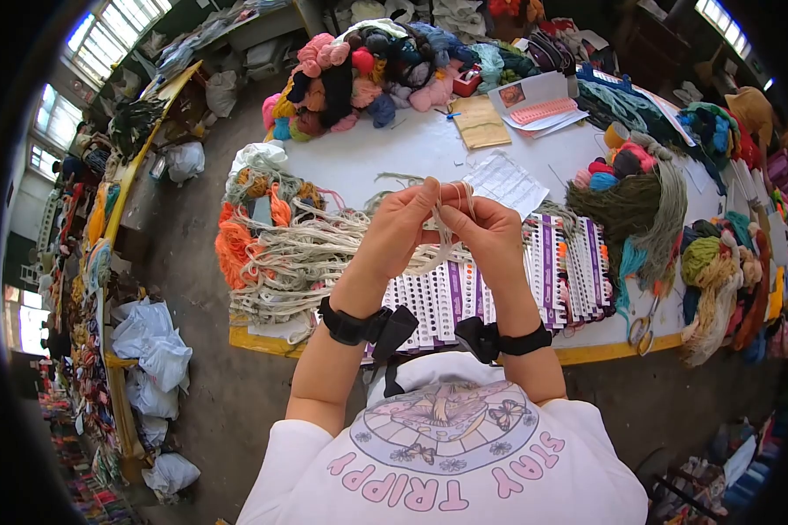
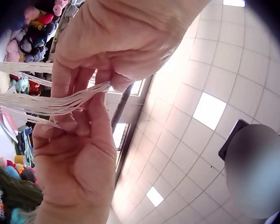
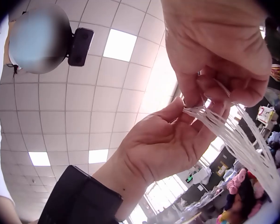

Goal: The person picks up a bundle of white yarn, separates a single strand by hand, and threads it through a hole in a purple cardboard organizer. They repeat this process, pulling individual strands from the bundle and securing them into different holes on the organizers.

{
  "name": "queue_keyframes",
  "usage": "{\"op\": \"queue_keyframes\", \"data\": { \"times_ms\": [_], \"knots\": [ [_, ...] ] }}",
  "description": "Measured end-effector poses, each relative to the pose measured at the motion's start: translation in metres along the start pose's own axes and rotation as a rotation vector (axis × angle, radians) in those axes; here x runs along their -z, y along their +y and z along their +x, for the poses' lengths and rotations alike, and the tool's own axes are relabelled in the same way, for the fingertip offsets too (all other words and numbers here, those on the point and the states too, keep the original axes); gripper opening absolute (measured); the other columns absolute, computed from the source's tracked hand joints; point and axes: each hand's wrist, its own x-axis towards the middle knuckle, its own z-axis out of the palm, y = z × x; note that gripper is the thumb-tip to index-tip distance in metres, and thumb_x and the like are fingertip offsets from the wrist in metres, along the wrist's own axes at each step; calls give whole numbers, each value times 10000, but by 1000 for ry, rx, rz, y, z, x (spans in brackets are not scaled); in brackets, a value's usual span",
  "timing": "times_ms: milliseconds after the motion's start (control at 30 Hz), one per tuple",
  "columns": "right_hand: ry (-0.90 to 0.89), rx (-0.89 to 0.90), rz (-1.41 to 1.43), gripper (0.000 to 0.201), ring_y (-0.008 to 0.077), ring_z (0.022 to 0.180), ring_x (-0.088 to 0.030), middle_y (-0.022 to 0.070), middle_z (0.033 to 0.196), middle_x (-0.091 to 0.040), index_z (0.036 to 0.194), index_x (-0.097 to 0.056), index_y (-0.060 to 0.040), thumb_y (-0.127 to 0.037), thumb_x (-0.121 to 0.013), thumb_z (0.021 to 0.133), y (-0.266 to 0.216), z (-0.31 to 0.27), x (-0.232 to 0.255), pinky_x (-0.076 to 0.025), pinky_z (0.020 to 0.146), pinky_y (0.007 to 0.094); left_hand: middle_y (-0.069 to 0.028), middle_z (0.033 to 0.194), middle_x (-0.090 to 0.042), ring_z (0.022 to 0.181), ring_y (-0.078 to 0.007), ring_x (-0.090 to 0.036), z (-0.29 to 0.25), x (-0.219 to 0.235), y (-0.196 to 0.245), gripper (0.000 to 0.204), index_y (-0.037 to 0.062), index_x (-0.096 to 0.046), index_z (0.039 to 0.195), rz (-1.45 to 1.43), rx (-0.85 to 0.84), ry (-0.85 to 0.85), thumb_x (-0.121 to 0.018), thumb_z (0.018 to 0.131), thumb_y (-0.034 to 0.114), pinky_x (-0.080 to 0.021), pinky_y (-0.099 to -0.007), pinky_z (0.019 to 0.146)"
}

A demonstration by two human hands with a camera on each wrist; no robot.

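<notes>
Both hands meet above the table, close together around a hank of off-white yarn (image 3: 226, 135). My left hand (image 1: 403, 229) pinches the strands between thumb and fingers. Right beside it, my right hand (image 1: 490, 238) pinches the same yarn, its thumb and index finger at the strands. In the left wrist view the yarn (image 2: 42, 102) runs off in two loose bundles from between the fingers. Below the hands lie white punched thread cards (image 1: 451, 302) with purple labels. A spread of pale yarn strands (image 1: 311, 254) lies left of them on the table.
Orange yarn (image 1: 236, 245) sits at the table's left end. Piled coloured skeins (image 1: 368, 79) line the back. Papers (image 1: 508, 182) lie beyond the hands. To the right are olive-green yarn (image 1: 626, 206) and scissors (image 1: 643, 331) near the yellow front edge (image 1: 587, 352).
</notes>
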Motion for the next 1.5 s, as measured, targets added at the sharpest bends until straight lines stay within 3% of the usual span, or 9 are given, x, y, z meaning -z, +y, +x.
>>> {"op": "queue_keyframes", "data": {
  "times_ms": [433,733,800,867,933,1000,1200,1333,1500],
  "knots": [
    [79,-6,99,145,5,574,-422,-38,635,-530,770,-597,0,-143,-598,794,-2,1,1,-340,478,159,-91,954,-585,865,-142,-558,1,6,0,350,-23,-572,948,-77,-8,55,-490,855,305,-517,-297,649],
    [259,350,-521,67,73,750,-504,17,862,-556,759,-598,-10,-71,-580,780,10,3,4,-375,528,172,-41,767,-566,701,-122,-566,7,26,-18,272,38,-560,890,-283,-90,117,-429,884,277,-501,-299,671],
    [238,470,-270,99,65,718,-504,22,997,-527,841,-573,-24,-106,-521,821,21,11,33,-384,492,177,-12,626,-500,592,-104,-513,9,58,-29,243,46,-532,858,-634,-139,53,-399,897,246,-471,-263,604],
    [326,15,731,130,125,809,-488,24,887,-515,882,-539,-34,-136,-473,836,-12,5,61,-391,498,223,27,507,-353,454,-76,-361,7,117,-40,228,48,-509,805,-1033,-176,56,-366,904,196,-365,-210,440],
    [29,20,1229,140,118,671,-454,19,735,-463,797,-481,-54,-162,-416,858,-7,0,140,-354,436,240,33,498,-293,426,-66,-266,-8,192,-52,138,56,-463,755,-1129,-176,384,-410,869,113,-250,-193,385],
    [-59,-37,1171,198,103,562,-397,3,636,-396,683,-412,-70,-156,-401,861,-11,-14,221,-321,418,225,30,520,-307,425,-73,-263,-36,280,-60,111,74,-421,720,-921,-108,583,-451,826,63,-239,-212,392],
    [885,40,649,230,105,411,-259,-12,482,-266,619,-334,-88,-125,-373,843,-46,-99,491,-281,403,219,33,515,-253,427,-112,-297,-140,513,-30,177,33,-527,880,-454,-221,1144,-365,820,73,-267,-237,414],
    [1141,183,354,223,115,362,-198,-18,484,-203,621,-265,-118,-102,-348,827,-97,-98,558,-226,351,228,54,494,-242,402,-78,-232,-85,402,30,241,106,-459,708,47,-262,1192,-392,885,255,-211,-232,381],
    [1289,165,110,252,113,364,-200,-20,487,-197,577,-250,-137,-86,-340,807,-110,-81,517,-225,352,213,66,499,-293,404,-54,-257,-73,361,47,292,120,-438,654,392,-173,1182,-415,871,314,-201,-211,356]
  ]
}}
